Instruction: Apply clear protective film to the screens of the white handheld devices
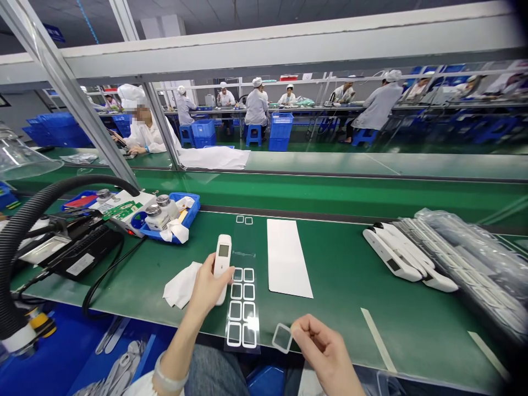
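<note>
My left hand point(212, 286) is wrapped round a white handheld device with a small grey screen, like an infrared thermometer point(223, 258), held upright over the green bench. Between the thumb and fingers of my right hand point(322, 346) is a thin white square frame point(282, 337) with a see-through middle, pinched at its right edge. A clear sheet point(242, 301) bearing several more such white frames in two columns lies between my hands, its near end reaching the bench edge. Left of the device is a crumpled white cloth point(181, 285).
A white paper sheet point(289, 258) lies behind my right hand. Several white devices point(406, 256) and bagged strips point(470, 264) are at the right. A blue tray point(192, 212) with jars, a black hose point(25, 220) and cables occupy the left. Workers sit beyond.
</note>
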Demonstrator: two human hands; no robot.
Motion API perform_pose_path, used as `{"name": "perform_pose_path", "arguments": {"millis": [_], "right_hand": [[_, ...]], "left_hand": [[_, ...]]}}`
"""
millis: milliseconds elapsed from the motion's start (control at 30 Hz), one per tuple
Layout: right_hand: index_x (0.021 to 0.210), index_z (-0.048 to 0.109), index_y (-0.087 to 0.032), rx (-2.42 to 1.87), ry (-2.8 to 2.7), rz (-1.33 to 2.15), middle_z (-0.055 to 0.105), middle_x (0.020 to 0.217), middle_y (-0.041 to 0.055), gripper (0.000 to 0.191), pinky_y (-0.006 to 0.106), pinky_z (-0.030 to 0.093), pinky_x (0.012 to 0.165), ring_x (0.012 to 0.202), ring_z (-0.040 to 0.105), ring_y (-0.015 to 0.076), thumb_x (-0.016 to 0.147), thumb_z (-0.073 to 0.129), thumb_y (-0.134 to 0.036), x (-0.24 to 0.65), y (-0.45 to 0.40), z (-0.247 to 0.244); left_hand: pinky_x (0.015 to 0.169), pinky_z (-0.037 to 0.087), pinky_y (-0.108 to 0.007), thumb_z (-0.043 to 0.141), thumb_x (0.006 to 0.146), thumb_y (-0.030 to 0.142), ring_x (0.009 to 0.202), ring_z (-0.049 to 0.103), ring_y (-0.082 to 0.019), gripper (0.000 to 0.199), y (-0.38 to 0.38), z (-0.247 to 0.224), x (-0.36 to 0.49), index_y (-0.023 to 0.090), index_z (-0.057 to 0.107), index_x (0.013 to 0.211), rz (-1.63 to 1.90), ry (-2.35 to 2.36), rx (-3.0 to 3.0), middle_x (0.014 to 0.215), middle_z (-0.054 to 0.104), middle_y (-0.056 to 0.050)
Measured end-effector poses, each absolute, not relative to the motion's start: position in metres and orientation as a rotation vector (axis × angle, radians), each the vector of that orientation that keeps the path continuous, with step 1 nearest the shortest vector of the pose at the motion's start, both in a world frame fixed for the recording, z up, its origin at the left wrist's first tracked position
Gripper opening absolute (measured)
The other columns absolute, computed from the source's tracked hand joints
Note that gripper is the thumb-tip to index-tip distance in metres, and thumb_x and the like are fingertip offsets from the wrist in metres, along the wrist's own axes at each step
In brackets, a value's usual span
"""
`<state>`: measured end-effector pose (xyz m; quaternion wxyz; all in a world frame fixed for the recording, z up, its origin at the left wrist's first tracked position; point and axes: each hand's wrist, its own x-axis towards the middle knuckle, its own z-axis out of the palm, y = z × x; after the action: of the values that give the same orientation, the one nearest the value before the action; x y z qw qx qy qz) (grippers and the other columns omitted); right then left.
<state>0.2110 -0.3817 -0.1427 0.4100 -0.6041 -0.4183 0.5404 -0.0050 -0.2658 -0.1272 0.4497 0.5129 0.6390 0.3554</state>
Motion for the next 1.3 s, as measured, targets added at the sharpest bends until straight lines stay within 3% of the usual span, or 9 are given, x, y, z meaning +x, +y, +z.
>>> {"name": "perform_pose_path", "arguments": {"millis": [67, 167, 367, 567, 833, 933, 1033, 1133, 1300], "right_hand": [[0.067, 0.048, -0.013, -1.526, -1.034, 1.249, 0.032, 0.062, -0.0021, 0.049, 0.019, 0.023, 0.054, 0.057, 0.025, 0.0053, 0.079, 0.055, -0.06, 0.214, -0.378, -0.13], [0.07, 0.051, -0.013, -1.532, -1.065, 1.171, 0.036, 0.063, -0.0009, 0.044, 0.019, 0.026, 0.055, 0.059, 0.03, 0.0064, 0.081, 0.054, -0.056, 0.22, -0.367, -0.119], [0.069, 0.052, -0.013, -1.468, -1.282, 1.118, 0.043, 0.064, 0.0006, 0.044, 0.019, 0.029, 0.055, 0.059, 0.036, 0.0072, 0.085, 0.05, -0.055, 0.228, -0.349, -0.124], [0.071, 0.053, -0.013, -1.414, -1.36, 1.17, 0.049, 0.062, 0.0005, 0.041, 0.018, 0.033, 0.058, 0.059, 0.041, 0.0073, 0.089, 0.045, -0.049, 0.216, -0.349, -0.117], [0.074, 0.055, -0.014, -1.446, -1.418, 1.135, 0.049, 0.057, -0.0011, 0.038, 0.018, 0.033, 0.056, 0.055, 0.041, 0.0061, 0.093, 0.043, -0.044, 0.216, -0.352, -0.128], [0.078, 0.058, -0.014, -1.471, -1.553, 0.921, 0.051, 0.062, 0.0001, 0.031, 0.017, 0.034, 0.056, 0.056, 0.043, 0.0058, 0.095, 0.043, -0.035, 0.217, -0.358, -0.139], [0.097, 0.062, -0.014, -1.374, -1.779, 0.423, 0.051, 0.066, 0.0013, 0.018, 0.02, 0.033, 0.059, 0.058, 0.043, 0.0068, 0.093, 0.046, -0.019, 0.218, -0.364, -0.149], [0.12, 0.057, -0.012, -1.268, -1.91, 0.029, 0.051, 0.068, 0.0022, 0.031, 0.022, 0.031, 0.058, 0.059, 0.042, 0.0085, 0.09, 0.049, -0.012, 0.219, -0.367, -0.155], [0.123, 0.054, -0.012, -1.262, -1.954, -0.027, 0.053, 0.071, 0.0028, 0.034, 0.024, 0.032, 0.058, 0.062, 0.043, 0.0093, 0.089, 0.052, -0.011, 0.223, -0.37, -0.16]], "left_hand": [[0.058, 0.049, -0.024, 0.065, 0.071, 0.042, 0.056, 0.056, -0.01, 0.041, -0.289, -0.12, 0.011, 0.016, 0.046, 0.097, 0.867, 1.363, 1.028, 0.068, 0.057, 0.002], [0.049, 0.043, -0.017, 0.069, 0.069, 0.044, 0.05, 0.047, -0.004, 0.044, -0.326, -0.119, 0.038, 0.016, 0.047, 0.094, 0.809, 1.207, 0.838, 0.068, 0.053, 0.003], [0.049, 0.044, -0.02, 0.04, 0.076, 0.073, 0.054, 0.052, -0.008, 0.068, -0.361, -0.131, 0.068, 0.012, 0.055, 0.103, 0.771, 1.146, 0.534, 0.074, 0.059, -0.005], [0.045, 0.039, -0.018, 0.04, 0.073, 0.077, 0.047, 0.049, -0.008, 0.076, -0.364, -0.133, 0.077, 0.011, 0.057, 0.104, 0.717, 1.194, 0.537, 0.057, 0.055, -0.002], [0.047, 0.041, -0.018, 0.04, 0.075, 0.074, 0.048, 0.05, -0.009, 0.066, -0.368, -0.13, 0.082, 0.013, 0.054, 0.096, 0.694, 1.225, 0.596, 0.057, 0.056, -0.002], [0.048, 0.041, -0.018, 0.04, 0.077, 0.072, 0.049, 0.05, -0.009, 0.063, -0.369, -0.131, 0.084, 0.015, 0.05, 0.1, 0.692, 1.219, 0.61, 0.056, 0.055, 0.0], [0.047, 0.04, -0.018, 0.04, 0.076, 0.073, 0.047, 0.048, -0.008, 0.065, -0.369, -0.136, 0.084, 0.014, 0.048, 0.102, 0.684, 1.224, 0.615, 0.055, 0.054, 0.001], [0.046, 0.038, -0.018, 0.039, 0.075, 0.075, 0.045, 0.046, -0.008, 0.07, -0.37, -0.139, 0.084, 0.014, 0.046, 0.109, 0.66, 1.234, 0.597, 0.053, 0.053, 0.001], [0.048, 0.039, -0.018, 0.037, 0.075, 0.076, 0.044, 0.046, -0.008, 0.073, -0.371, -0.139, 0.088, 0.016, 0.044, 0.116, 0.634, 1.258, 0.647, 0.051, 0.051, 0.003]]}}
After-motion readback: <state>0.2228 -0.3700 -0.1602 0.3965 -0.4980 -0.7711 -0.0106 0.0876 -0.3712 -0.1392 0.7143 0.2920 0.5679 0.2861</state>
